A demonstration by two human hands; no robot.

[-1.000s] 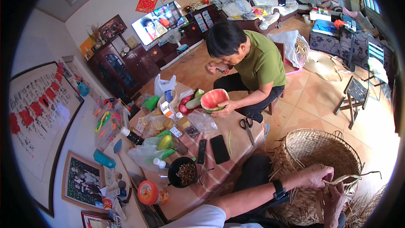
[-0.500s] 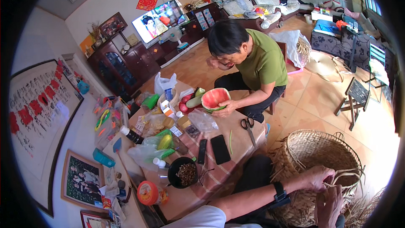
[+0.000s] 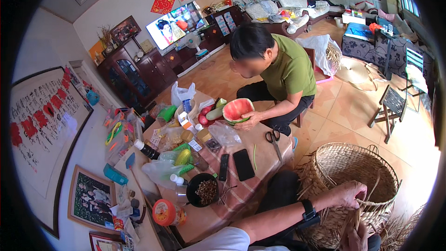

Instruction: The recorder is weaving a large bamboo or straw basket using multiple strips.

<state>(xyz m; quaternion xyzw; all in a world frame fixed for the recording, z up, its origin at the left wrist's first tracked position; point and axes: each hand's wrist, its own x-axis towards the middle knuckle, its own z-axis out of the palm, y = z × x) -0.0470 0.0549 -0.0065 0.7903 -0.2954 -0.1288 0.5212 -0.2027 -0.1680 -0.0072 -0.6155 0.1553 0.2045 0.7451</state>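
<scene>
A large round basket (image 3: 325, 167) woven from tan straw stands on the floor at the lower right, its mouth facing up. My left hand (image 3: 347, 194), with a dark watch on the wrist, is closed in a pinch at the near part of its rim. Just below, my right hand (image 3: 355, 239) is closed around a tan straw strand (image 3: 357, 218) that runs up toward my left fingers. Loose straw ends stick out around the basket's side. My fingertips partly cover where the strand meets the rim.
To the left, a low table (image 3: 260, 176) carries scissors (image 3: 274, 144), a black phone (image 3: 243, 164), a dark bowl (image 3: 202, 189) and jars. Across it a person in a green shirt (image 3: 292, 65) holds a hollowed watermelon half (image 3: 238, 111). A folding stool (image 3: 389, 109) stands beyond the basket.
My right hand has moved down and slightly left, away from my left fingers, with a strand now showing between them. My left hand stays at the rim.
</scene>
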